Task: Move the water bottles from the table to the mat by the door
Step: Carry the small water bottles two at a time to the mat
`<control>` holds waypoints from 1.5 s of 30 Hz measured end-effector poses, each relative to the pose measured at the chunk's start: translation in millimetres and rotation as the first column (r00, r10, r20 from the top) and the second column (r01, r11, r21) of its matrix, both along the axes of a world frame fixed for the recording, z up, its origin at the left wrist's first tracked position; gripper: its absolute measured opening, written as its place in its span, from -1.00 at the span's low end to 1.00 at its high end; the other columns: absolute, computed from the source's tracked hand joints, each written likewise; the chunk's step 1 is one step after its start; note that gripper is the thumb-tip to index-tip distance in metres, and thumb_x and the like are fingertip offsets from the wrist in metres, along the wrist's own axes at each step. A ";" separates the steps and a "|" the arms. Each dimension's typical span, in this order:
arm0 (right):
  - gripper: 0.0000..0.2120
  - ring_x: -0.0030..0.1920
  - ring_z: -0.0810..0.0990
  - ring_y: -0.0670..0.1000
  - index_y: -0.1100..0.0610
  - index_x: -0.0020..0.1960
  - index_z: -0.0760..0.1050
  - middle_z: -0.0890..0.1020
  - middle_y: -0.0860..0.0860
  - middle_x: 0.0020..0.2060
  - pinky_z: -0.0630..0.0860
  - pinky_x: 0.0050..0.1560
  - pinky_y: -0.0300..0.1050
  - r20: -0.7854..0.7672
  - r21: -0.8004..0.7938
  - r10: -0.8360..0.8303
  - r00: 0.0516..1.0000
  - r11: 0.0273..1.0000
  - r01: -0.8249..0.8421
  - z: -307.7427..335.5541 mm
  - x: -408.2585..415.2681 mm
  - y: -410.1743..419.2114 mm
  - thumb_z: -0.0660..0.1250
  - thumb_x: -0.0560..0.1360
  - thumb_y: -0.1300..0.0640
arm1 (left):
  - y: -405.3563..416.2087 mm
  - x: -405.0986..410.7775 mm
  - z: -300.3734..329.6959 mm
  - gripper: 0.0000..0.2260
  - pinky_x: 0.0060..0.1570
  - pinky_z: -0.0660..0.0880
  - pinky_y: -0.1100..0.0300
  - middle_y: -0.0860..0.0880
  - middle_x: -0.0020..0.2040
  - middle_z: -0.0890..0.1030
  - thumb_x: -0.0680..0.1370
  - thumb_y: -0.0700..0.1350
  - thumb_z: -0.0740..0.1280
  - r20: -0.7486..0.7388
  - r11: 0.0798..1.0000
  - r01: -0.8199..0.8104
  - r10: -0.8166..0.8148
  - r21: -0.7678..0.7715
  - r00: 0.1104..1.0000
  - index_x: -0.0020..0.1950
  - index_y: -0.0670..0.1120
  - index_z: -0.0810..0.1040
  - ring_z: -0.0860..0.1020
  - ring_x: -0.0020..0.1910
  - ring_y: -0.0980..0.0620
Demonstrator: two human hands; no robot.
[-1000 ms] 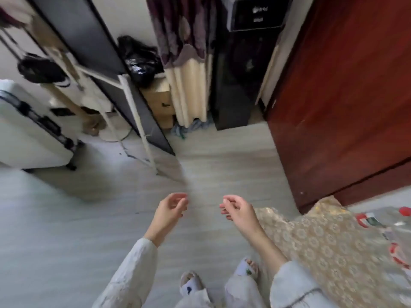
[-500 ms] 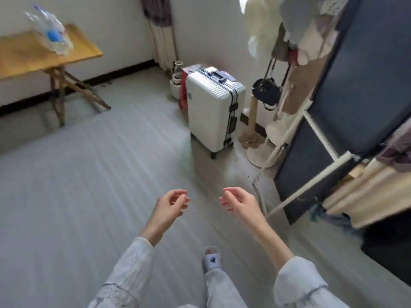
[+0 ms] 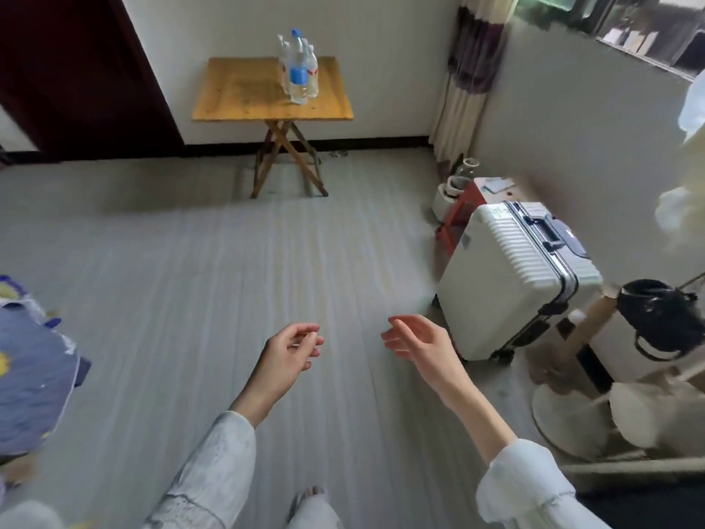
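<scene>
1. Pale lace-edged sleeves lead out to two bare hands. The left hand (image 3: 284,357) has its fingers loosely curled around nothing. The right hand (image 3: 419,343) hangs slack and spread, palm inward, also empty.
2. The white ribbed suitcase (image 3: 511,276) stands upright on its wheels just right of the right hand, untouched. A swinging arm or shin could clip it. Being on wheels, it would likely roll or tip into the stand with the black bag (image 3: 663,318) beside it.
3. The grey plank floor (image 3: 190,299) looks smooth, so a hurried step might slide. Blue bedding (image 3: 30,368) juts in at the left edge.
4. Farthest off, a wooden folding desk (image 3: 244,89) stands against the wall with a cluster of water bottles (image 3: 299,74) on it. A knock to its crossed legs would probably topple them. A dark red door (image 3: 76,70) is to its left and a striped curtain (image 3: 473,70) to its right.
</scene>
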State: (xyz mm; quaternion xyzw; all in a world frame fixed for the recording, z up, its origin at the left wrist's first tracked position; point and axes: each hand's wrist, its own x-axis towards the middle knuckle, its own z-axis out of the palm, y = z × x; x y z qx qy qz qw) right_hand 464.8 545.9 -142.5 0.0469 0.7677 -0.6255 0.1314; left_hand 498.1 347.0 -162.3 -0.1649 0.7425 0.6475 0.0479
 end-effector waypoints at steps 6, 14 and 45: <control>-0.86 -0.22 0.61 0.02 0.16 0.00 0.52 0.65 0.08 -0.21 0.52 -0.13 -0.13 -0.018 0.003 0.075 0.997 0.997 -0.075 -13.1 -144.2 -45.0 0.22 0.53 0.15 | -47.3 -130.4 -15.9 -0.86 -0.11 0.50 0.18 -0.04 -0.12 0.60 0.56 -0.20 0.19 -0.014 0.997 -0.077 0.077 -0.002 0.997 0.07 -0.12 0.50 0.57 -0.15 0.05; -0.90 -0.24 0.62 -0.03 0.06 -0.08 0.53 0.65 -0.02 -0.26 0.54 -0.11 -0.12 -0.058 -0.053 0.075 0.995 0.996 -0.078 0.3 -351.2 -118.5 0.23 0.52 0.12 | -129.9 -331.3 2.6 -0.87 -0.04 0.50 0.12 -0.08 -0.06 0.60 0.56 -0.19 0.19 -0.070 0.995 -0.077 0.073 -0.060 0.995 0.06 -0.11 0.50 0.57 -0.09 -0.01; -0.86 -0.17 0.65 -0.06 0.10 -0.04 0.53 0.67 0.01 -0.20 0.57 -0.07 -0.13 -0.095 0.007 0.188 0.978 0.982 -0.189 10.1 -1023.7 -262.2 0.21 0.53 0.09 | -274.0 -965.3 -9.8 -0.85 -0.11 0.52 0.24 0.02 -0.03 0.63 0.56 -0.13 0.20 -0.082 0.985 -0.170 0.168 -0.018 0.982 -0.02 0.09 0.52 0.61 -0.04 0.07</control>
